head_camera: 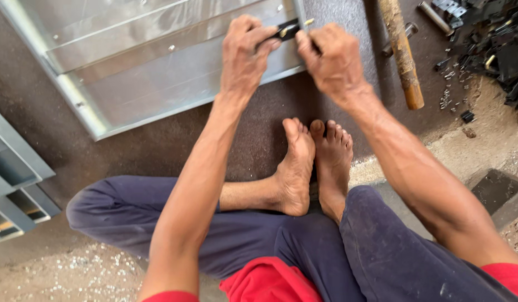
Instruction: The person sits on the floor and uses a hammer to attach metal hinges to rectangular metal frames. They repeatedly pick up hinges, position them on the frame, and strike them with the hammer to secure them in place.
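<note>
Red shirt cloth (268,282) and dark blue trousers (303,246) fill the bottom edge of the head view; the person sits cross-legged on the brown floor mat (158,145), bare feet (314,162) touching, soles together. Both arms reach to the near right corner of a grey sheet-metal panel (153,72) lying flat on the mat. Left hand (243,53) and right hand (331,56) sit close together, both pinched on a small black metal fitting (287,30) at that corner edge. Wooden tool handle (403,53) lies just right of the right hand. Pile of black metal parts (493,45) at the top right. Grey metal frames (16,184) at the left edge.
</note>
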